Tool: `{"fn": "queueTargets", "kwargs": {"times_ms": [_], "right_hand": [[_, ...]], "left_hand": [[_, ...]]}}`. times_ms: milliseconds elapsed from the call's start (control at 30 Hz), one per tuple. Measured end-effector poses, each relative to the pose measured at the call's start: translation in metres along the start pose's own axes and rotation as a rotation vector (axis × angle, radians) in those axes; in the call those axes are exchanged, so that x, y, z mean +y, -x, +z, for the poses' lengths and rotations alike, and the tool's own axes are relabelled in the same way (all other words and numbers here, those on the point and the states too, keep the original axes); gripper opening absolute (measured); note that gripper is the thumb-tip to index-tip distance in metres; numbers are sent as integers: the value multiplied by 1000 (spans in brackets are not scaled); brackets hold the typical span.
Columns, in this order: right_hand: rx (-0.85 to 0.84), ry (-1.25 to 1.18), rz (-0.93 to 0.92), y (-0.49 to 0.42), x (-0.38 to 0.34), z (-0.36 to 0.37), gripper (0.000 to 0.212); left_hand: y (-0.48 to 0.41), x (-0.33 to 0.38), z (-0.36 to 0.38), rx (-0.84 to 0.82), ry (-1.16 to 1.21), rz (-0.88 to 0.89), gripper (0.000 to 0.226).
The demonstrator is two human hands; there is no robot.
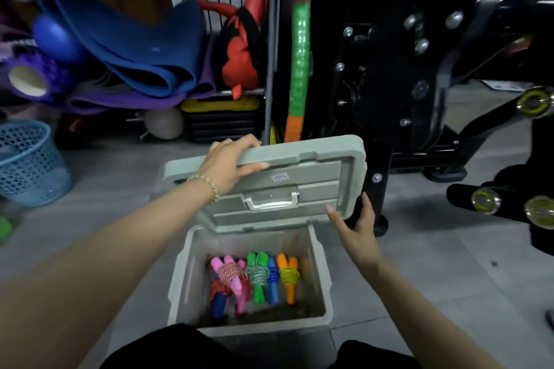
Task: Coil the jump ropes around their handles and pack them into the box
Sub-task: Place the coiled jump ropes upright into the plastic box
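Note:
A pale grey box (322,287) stands on the floor between my knees. Inside lie several coiled jump ropes: a pink one (230,274), a green one (257,274), a blue one (272,281) and an orange one (289,274), each with rope wound round its handles. The grey lid (299,186), with a white handle, is held tilted above the box's far side. My left hand (230,165) grips the lid's upper left edge, thumb on its inner face. My right hand (355,225) holds the lid's lower right corner, fingers behind it.
Blue and purple exercise mats (126,48) are piled at the back left, above a blue mesh basket (30,165). A black exercise machine (419,54) stands right behind the box. A hoop with green and orange tape (299,69) leans upright. Grey tiled floor lies on both sides.

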State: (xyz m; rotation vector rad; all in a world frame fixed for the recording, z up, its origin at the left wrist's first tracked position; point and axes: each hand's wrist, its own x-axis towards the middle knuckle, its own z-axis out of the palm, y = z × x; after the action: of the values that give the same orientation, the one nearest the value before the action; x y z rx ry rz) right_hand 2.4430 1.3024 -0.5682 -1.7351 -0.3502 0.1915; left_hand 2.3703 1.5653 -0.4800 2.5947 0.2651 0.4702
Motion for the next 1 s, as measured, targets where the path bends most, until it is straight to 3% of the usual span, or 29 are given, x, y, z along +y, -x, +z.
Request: {"fn": "queueTargets", "kwargs": {"times_ms": [100,133,233,300,400,567,667,767,867,933,1000], "right_hand": [[40,-65,59,12,-7,-10,101],[31,-80,49,14,-11,-13,96],[-25,-73,19,19,-18,-20,49],[-4,-40,7,24,-19,-22,32],[64,-39,4,26,-17,-16,27],[96,28,82,18,-8,0,34],[56,100,119,11,1,9,31],[57,123,178,8,19,21,39],[73,109,267,4,36,31,45],[84,111,323,-3,44,35,42],[100,120,364,-11,54,36,43]], "left_hand": [[14,15,-19,-33,-27,45,26],[18,19,-25,-40,-38,55,28],[30,28,-39,-84,-42,61,28],[34,26,-42,-77,-35,39,32],[39,19,-36,17,-98,-49,56],[73,3,-4,165,-193,-65,77],[102,-29,10,316,-217,-275,91],[131,-58,26,445,-23,-667,100],[155,-93,47,397,197,-987,91],[165,-108,59,318,452,-1011,62],[171,-116,71,282,557,-990,38]]}}
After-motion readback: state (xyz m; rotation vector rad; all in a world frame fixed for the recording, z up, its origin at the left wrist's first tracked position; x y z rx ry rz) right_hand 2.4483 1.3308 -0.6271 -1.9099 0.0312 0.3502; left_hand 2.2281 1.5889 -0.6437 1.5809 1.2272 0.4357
